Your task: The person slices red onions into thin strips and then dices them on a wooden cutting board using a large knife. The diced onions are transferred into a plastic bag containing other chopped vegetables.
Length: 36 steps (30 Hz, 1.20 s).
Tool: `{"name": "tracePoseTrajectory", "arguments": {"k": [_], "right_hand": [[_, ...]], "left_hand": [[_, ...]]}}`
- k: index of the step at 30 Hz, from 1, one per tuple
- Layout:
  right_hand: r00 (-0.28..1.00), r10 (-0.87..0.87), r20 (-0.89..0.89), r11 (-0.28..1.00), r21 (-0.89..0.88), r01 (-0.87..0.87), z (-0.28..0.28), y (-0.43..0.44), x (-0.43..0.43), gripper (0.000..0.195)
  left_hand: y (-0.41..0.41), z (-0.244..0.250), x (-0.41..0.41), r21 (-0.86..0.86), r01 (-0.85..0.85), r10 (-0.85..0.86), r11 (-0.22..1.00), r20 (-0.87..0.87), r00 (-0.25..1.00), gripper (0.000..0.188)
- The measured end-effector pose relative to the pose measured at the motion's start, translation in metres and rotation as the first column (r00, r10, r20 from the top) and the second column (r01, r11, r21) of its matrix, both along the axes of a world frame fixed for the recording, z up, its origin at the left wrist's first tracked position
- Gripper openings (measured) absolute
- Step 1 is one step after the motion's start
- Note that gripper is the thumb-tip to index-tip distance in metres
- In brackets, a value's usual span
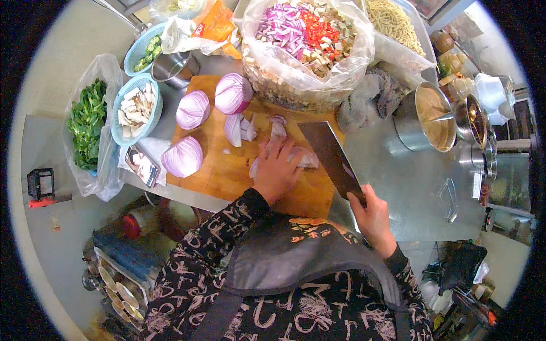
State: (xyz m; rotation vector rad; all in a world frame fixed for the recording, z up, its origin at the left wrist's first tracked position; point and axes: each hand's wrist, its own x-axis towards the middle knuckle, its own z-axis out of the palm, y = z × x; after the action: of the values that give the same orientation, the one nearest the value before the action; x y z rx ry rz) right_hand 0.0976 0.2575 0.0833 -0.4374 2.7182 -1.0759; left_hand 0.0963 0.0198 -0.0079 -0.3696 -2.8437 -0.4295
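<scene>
A wooden cutting board [217, 170] lies before me. My left hand [277, 170] rests on it with spread fingers over pieces of red onion [308, 157]; whether it grips one is hard to tell. My right hand [370, 213] is closed on the handle of a cleaver [330, 155], whose broad blade reaches over the board's right side. One onion wedge [278, 123] lies just beyond my left fingertips, and cut wedges [233, 130] sit farther left. Large onion pieces stand at the board's left: one at the back [233, 93], one in the middle [193, 110], one in front [182, 157].
Behind the board stands a bag-lined container [307, 85] of diced food, chopped onion and red pepper. Noodles [394, 25] fill a tub at back right, near a grey cloth [367, 96] and metal pots [405, 119]. Left are blue baskets [158, 113], bagged greens [87, 123] and a phone [142, 165].
</scene>
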Motion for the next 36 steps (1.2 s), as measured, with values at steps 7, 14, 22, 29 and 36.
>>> {"name": "tracePoseTrajectory", "arguments": {"k": [7, 14, 22, 29, 36], "right_hand": [[0.999, -0.045, -0.019, 0.999, -0.027, 0.044, -0.002, 0.005, -0.001, 0.015], [0.998, -0.019, 0.052, 1.000, -0.006, 0.020, -0.001, -0.001, 0.001, 0.015], [0.999, -0.043, -0.014, 0.999, -0.033, 0.043, -0.003, 0.004, -0.001, 0.014], [0.998, -0.051, -0.023, 0.999, -0.021, 0.050, -0.004, 0.004, -0.002, 0.014], [0.999, -0.040, 0.016, 0.999, -0.016, 0.040, 0.000, 0.005, 0.000, 0.014]], "left_hand": [[-0.059, 0.004, -0.028, -0.028, -0.439, 0.438, 0.898, -0.016, 0.899, 0.034], [-0.063, -0.006, -0.035, 0.082, -0.331, 0.332, 0.940, -0.005, 0.943, 0.027], [-0.065, 0.009, -0.035, 0.543, -0.130, 0.012, 0.829, 0.215, 0.977, 0.044], [-0.032, 0.019, 0.016, 0.125, -0.045, 0.047, 0.991, -0.016, 0.999, 0.049], [-0.060, 0.000, 0.025, 0.125, -0.332, 0.320, 0.935, 0.107, 0.941, 0.055]]}}
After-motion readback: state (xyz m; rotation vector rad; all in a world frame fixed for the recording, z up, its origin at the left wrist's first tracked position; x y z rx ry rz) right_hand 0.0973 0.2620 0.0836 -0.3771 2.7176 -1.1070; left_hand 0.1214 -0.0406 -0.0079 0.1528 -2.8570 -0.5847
